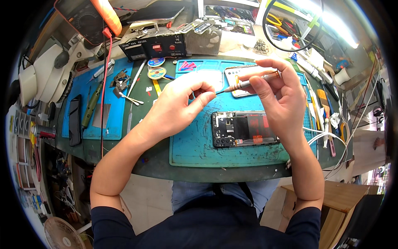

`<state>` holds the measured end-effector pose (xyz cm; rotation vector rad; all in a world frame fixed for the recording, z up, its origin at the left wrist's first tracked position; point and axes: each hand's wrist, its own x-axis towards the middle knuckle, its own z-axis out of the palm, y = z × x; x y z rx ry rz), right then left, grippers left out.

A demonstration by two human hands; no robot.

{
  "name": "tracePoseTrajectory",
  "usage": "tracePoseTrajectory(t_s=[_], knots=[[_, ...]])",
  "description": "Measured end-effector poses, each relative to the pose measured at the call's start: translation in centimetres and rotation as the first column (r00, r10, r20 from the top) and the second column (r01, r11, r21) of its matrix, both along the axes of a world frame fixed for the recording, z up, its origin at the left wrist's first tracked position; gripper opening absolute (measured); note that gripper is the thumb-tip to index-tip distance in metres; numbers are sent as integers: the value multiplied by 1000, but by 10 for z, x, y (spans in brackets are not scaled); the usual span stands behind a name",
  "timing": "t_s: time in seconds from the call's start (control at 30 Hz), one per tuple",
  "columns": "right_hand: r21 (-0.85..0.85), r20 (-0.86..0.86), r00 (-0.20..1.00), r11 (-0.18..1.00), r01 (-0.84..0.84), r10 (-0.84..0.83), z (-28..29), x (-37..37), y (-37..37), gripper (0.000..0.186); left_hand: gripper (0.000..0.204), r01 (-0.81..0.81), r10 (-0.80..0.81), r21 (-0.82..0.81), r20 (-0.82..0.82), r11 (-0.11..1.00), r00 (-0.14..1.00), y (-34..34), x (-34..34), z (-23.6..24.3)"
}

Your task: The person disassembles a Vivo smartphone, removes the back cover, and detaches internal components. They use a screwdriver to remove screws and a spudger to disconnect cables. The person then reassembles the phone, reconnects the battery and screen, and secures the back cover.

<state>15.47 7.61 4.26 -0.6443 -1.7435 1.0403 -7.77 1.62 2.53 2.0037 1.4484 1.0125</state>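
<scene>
My right hand (282, 99) holds a slim silver screwdriver (240, 85) at an angle over the mat, its thin dark shaft pointing left. My left hand (180, 101) pinches the far end of that shaft between thumb and fingers. Below them an opened phone (236, 130), with its dark inner parts and red tabs showing, lies on a blue silicone repair mat (190, 153). Behind the screwdriver a silver phone back or case (230, 74) rests on the mat, partly hidden by my right hand.
At the left, a second blue mat (70, 124) holds a dark phone (75, 120) and a green pen tool (93, 103). Solder spools (156, 73) and a black bench unit (145, 47) stand behind. Brushes (322, 99), tools and white cables (329, 135) lie at the right.
</scene>
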Motion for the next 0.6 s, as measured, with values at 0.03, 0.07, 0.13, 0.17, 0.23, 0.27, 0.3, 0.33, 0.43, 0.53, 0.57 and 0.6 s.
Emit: tracePoseTrajectory(t_s=[0.03, 0.07, 0.13, 0.17, 0.23, 0.27, 0.3, 0.33, 0.43, 0.53, 0.57, 0.6], knots=[[-6, -8, 1000, 1000, -10, 10, -1, 0, 1, 30, 19, 2, -2, -4, -2, 1000, 1000, 0, 0, 0], [-10, -16, 1000, 1000, -21, 21, -2, 0, 4, 31, 19, -1, 2, -38, 38, 999, 999, 0, 0, 1], [-53, -96, 994, 997, -54, 49, -2, -1, 4, 31, 20, -2, 15, -108, 118, 994, 993, -1, 1, 2], [-90, -168, 984, 993, -79, 63, -2, -4, 2, 31, 20, 1, 16, -122, 139, 992, 990, -1, 1, 2], [-98, -195, 979, 992, -74, 54, -1, -3, 1, 31, 20, 8, 19, -150, 182, 989, 983, 0, 0, 0], [-74, -149, 988, 996, -44, 33, 0, -1, 1, 31, 20, 36, 8, -187, 228, 982, 974, -1, 1, -1], [-48, -102, 995, 999, -16, 11, 1, 1, 1, 31, 20, 64, -1, -222, 274, 973, 962, -1, 1, -1], [-38, -51, 999, 999, -1, -1, 4, 2, -2, 33, 20, 94, -8, -256, 320, 962, 948, -2, 1, -1], [29, 72, 997, 999, 32, -34, 11, 4, -10, 39, 21, 134, -66, -265, 249, 955, 966, -5, 2, 1], [152, 148, 987, 988, 34, -56, 11, 7, -11, 45, 25, 117, -81, -302, 129, 946, 988, -8, 5, 13], [193, 187, 981, 981, 14, -51, 12, 9, -11, 47, 25, 115, -84, -281, 121, 953, 989, -10, 5, 14], [234, 225, 973, 972, -7, -47, 12, 10, -11, 48, 26, 113, -86, -260, 113, 959, 990, -11, 5, 16]])
